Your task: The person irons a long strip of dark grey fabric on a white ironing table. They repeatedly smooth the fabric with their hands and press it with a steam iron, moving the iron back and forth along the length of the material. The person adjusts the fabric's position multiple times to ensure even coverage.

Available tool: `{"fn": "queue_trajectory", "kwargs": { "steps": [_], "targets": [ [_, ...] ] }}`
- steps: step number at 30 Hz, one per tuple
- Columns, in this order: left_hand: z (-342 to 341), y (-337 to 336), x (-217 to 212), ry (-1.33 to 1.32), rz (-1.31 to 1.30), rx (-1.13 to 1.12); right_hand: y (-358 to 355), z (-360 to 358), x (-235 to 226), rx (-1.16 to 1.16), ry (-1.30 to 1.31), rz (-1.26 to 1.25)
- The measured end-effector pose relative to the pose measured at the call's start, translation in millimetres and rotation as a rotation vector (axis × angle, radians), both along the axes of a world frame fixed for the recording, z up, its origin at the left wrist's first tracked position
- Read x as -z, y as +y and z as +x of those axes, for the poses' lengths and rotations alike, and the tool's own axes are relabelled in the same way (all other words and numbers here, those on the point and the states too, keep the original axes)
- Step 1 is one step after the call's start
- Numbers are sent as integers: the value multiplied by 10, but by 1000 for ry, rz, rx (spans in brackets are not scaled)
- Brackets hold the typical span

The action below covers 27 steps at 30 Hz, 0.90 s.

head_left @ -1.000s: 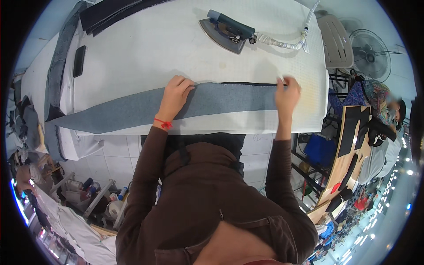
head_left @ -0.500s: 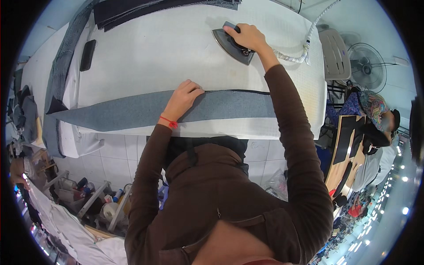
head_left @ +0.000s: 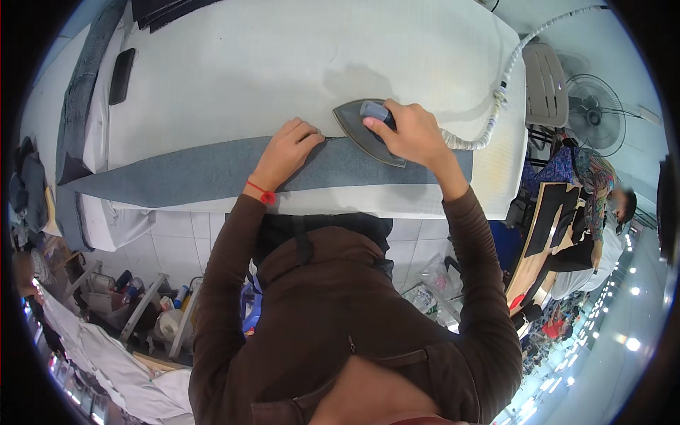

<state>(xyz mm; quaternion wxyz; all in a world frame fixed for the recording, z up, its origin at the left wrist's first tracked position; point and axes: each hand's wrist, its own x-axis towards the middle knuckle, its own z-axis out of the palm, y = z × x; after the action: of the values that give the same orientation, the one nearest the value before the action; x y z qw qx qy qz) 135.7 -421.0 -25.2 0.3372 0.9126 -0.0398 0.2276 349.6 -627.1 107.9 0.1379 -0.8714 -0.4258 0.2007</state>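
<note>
A long blue-grey denim strip (head_left: pixel 191 170) lies across the near side of a white-covered ironing table (head_left: pixel 234 78). My left hand (head_left: pixel 287 151) is closed at the strip's far edge, thumb and fingers pinching the cloth there. My right hand (head_left: pixel 416 134) wraps round the grey handle of a steam iron (head_left: pixel 348 122). The iron rests on the right part of the strip, its tip reaching past the far edge, just right of my left fingers. A white-wrapped hose (head_left: pixel 507 81) runs from behind the iron toward the back right.
Dark folded cloth pieces (head_left: pixel 170 10) lie at the far left, near a black phone (head_left: pixel 122 76). More denim (head_left: pixel 81 78) hangs over the left side. Right of the table are a beige plastic chair (head_left: pixel 545 81), a fan (head_left: pixel 595 113) and a person (head_left: pixel 598 177) beside a wooden table.
My right hand has brought the iron nearer and down onto the denim strip, from the bare cover beyond it. My left hand stays at the strip's far edge.
</note>
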Motion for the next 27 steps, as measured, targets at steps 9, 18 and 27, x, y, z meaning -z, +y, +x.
{"fn": "queue_trajectory", "kwargs": {
  "steps": [9,18,27],
  "targets": [
    [356,-234,-110,21,27,62,-295,267,-46,145,56,43],
    [351,-292,-59,-49,243,170,-521,-43,212,86,-134,60],
    [338,-279,-18,-49,260,172,-431,-231,341,56,-259,119]
  ]
}}
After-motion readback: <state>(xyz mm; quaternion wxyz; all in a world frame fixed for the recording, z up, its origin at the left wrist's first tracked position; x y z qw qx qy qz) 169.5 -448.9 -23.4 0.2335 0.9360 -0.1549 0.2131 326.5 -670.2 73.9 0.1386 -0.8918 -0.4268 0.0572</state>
